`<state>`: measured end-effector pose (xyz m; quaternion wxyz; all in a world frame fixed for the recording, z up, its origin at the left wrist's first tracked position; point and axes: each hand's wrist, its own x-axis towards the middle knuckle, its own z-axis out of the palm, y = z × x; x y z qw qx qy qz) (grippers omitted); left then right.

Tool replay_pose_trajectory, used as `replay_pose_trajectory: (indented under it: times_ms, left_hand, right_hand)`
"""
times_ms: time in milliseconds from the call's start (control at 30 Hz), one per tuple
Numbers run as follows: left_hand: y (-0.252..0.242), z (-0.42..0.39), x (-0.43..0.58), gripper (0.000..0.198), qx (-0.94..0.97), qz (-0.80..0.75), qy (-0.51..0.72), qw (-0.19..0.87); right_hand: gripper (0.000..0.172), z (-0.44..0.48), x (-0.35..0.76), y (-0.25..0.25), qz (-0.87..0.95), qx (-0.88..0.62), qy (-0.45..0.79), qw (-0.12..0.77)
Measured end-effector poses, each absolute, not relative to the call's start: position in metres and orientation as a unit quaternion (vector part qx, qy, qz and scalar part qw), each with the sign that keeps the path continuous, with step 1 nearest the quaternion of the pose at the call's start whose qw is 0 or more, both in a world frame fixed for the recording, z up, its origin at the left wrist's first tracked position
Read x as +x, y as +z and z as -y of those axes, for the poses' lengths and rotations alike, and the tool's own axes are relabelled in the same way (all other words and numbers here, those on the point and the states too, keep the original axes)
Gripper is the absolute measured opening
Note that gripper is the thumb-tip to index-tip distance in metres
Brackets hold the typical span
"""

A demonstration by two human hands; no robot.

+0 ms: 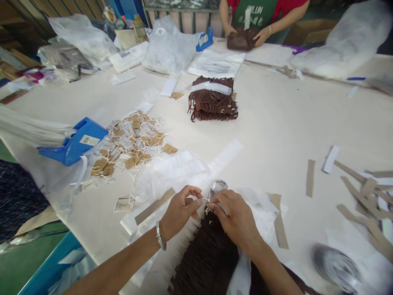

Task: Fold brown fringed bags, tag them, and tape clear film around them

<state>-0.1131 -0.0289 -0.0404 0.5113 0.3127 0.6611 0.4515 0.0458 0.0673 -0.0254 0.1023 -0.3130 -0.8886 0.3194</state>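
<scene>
White counter point(276, 119) across the whole scene, plastic bags point(170, 45) heaped at its far left, and over on the far side a co-worker's hands point(262, 37) on a brown item point(242, 39). Down at the near edge, here's the action: a dark brown fringed piece point(199, 256) lies under the wearer's arms, its top end right between the two hands. Left grip point(179, 211) pinched, thumb against finger, on what looks like a pale cord point(207, 210); right grip point(236, 217) pinched too, tight beside it at that same end. Fine work, this!

So where do we stand? Further up the counter sits a fringed bundle point(211, 102), white band point(211, 86) across it, so I'd call that one done. This near piece looks partway: the cord appears to be at the edge, but whether it's knotted, the fingers hide. Plenty left, by my reckoning: a big tangle of strung tags point(135, 135) lies beside the blue dispenser point(81, 141), with loose grey strips point(365, 196) scattered at the right.
</scene>
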Motion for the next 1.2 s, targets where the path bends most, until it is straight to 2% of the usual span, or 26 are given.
replay_pose_trajectory:
  times_ms: [233, 467, 667, 767, 867, 1033, 1200]
  left_hand:
    - [-0.053, 0.032, -0.097, 0.023, 0.344, -0.661, 0.430, 0.510]
    - [-0.049, 0.031, -0.105, 0.026, 0.353, -0.649, 0.452, 0.500]
    - [-0.039, 0.030, -0.112, 0.026, 0.263, -0.542, 0.519, 0.607]
    - [-0.038, 0.032, -0.115, 0.023, 0.204, -0.482, 0.541, 0.658]
    - [-0.039, 0.034, -0.119, 0.022, 0.159, -0.434, 0.557, 0.690]
    - [-0.040, 0.031, -0.126, 0.049, 0.200, -0.477, 0.502, 0.693]
    - [-0.045, 0.026, -0.123, 0.070, 0.258, -0.514, 0.469, 0.670]
  right_hand:
    - [0.012, -0.070, 0.046, -0.021, 0.881, -0.322, 0.327, 0.112]
    - [0.013, -0.065, 0.045, -0.026, 0.940, -0.311, 0.134, 0.040]
    - [0.018, -0.060, 0.061, -0.027, 0.900, -0.354, 0.248, 0.055]
    - [0.029, -0.060, 0.072, -0.029, 0.903, -0.338, 0.262, 0.036]
    - [0.029, -0.062, 0.079, -0.029, 0.915, -0.288, 0.283, 0.010]
    - [0.056, -0.067, 0.078, -0.027, 0.940, -0.216, 0.263, -0.016]
    - [0.023, -0.069, 0.070, -0.034, 0.952, -0.248, 0.179, -0.012]
